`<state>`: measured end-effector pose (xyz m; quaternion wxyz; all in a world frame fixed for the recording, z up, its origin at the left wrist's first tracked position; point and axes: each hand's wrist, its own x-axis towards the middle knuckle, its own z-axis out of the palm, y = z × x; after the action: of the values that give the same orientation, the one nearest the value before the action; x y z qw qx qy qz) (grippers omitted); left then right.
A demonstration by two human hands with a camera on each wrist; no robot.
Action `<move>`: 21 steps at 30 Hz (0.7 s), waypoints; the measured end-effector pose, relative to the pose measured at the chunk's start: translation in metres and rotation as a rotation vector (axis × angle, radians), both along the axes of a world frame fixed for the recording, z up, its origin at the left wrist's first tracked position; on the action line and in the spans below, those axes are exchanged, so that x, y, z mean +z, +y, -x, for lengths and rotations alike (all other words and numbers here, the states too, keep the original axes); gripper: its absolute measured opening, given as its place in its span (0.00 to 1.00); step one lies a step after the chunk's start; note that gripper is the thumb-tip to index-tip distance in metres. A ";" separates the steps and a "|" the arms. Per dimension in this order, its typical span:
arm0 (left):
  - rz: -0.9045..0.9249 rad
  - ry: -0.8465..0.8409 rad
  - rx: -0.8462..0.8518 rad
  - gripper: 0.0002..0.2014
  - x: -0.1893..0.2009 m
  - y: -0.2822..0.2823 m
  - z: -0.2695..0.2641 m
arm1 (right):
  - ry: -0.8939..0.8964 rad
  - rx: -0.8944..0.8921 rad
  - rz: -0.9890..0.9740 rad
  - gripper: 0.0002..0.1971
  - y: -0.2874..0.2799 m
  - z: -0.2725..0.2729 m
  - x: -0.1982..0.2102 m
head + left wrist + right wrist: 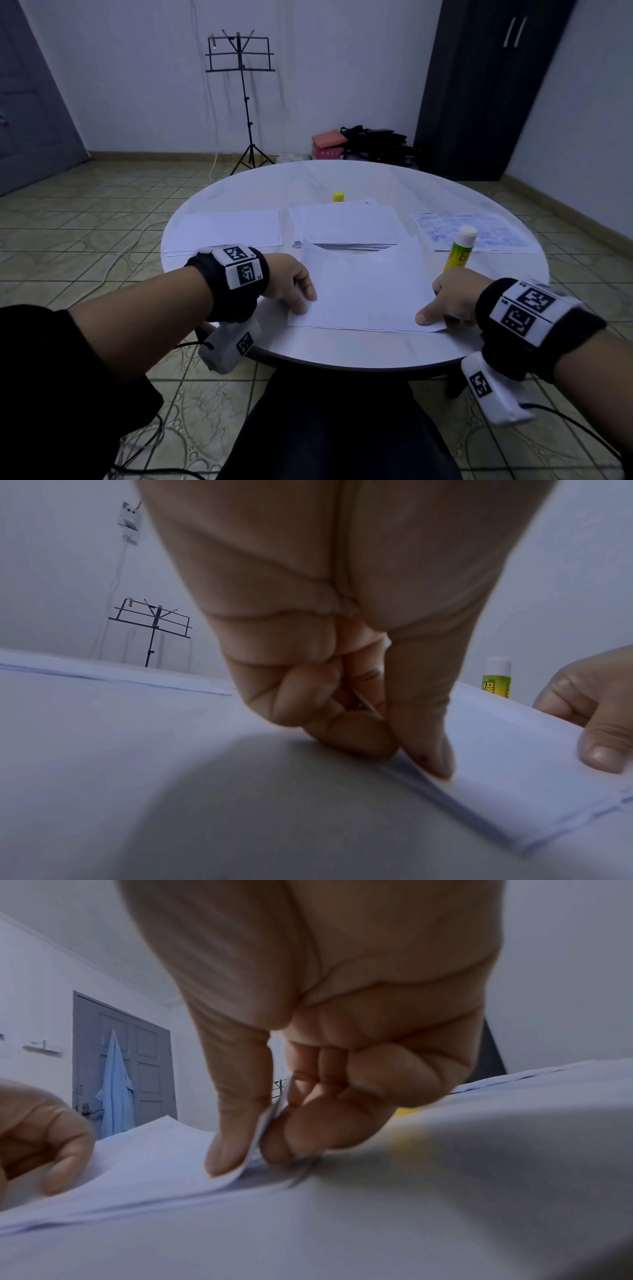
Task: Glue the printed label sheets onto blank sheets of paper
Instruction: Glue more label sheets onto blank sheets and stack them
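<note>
Top sheet (366,291) between both: left hand (291,279) pinching its near-left corner, right hand (452,298) pinching near-right corner, glue stick (459,250) just beyond right.

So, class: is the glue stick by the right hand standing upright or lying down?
Upright. The glue stick stands on end on the table beside the right hand, white cap uppermost.

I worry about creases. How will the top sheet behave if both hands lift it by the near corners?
The top sheet is probably floppy: its far edge already curls up. Held only at the corners by the left hand and right hand, its middle would likely sag. It seems light.
</note>
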<state>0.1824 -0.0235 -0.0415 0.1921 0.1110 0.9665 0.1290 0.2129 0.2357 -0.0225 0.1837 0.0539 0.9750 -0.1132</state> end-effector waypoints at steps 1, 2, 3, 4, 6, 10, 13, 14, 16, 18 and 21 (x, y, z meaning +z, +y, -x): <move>0.002 0.003 -0.003 0.14 0.000 0.000 0.000 | 0.000 -0.001 0.005 0.23 0.000 0.000 0.000; 0.004 0.005 -0.005 0.15 0.001 0.000 -0.001 | 0.001 -0.002 0.011 0.23 0.000 0.001 0.000; 0.006 0.006 -0.005 0.15 0.001 0.001 -0.001 | 0.004 -0.003 0.017 0.23 0.001 0.001 -0.001; 0.005 0.005 -0.004 0.15 0.001 0.001 -0.001 | 0.006 -0.002 0.020 0.23 0.001 0.001 -0.001; 0.000 -0.002 -0.001 0.14 0.002 0.001 -0.001 | 0.007 0.003 0.016 0.24 0.001 0.001 -0.001; -0.007 -0.006 0.008 0.14 0.002 0.001 -0.001 | 0.008 0.009 0.001 0.24 0.001 0.001 -0.001; -0.011 -0.005 0.011 0.14 0.002 0.001 -0.001 | 0.016 0.002 0.011 0.24 0.000 0.000 -0.001; -0.014 -0.005 0.014 0.14 0.002 0.001 -0.001 | 0.017 0.000 0.012 0.24 0.000 0.000 -0.001; -0.017 -0.005 0.018 0.14 0.001 0.001 -0.001 | 0.014 -0.001 0.006 0.23 0.000 0.000 -0.002; -0.015 -0.002 0.019 0.14 0.001 0.001 -0.002 | 0.007 -0.001 0.007 0.22 0.000 0.000 -0.002; -0.016 -0.002 0.017 0.13 0.001 0.001 -0.002 | 0.001 0.006 -0.002 0.22 0.000 0.000 -0.001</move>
<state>0.1841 -0.0224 -0.0401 0.1908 0.1040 0.9663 0.1382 0.2130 0.2355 -0.0236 0.1835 0.0512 0.9753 -0.1115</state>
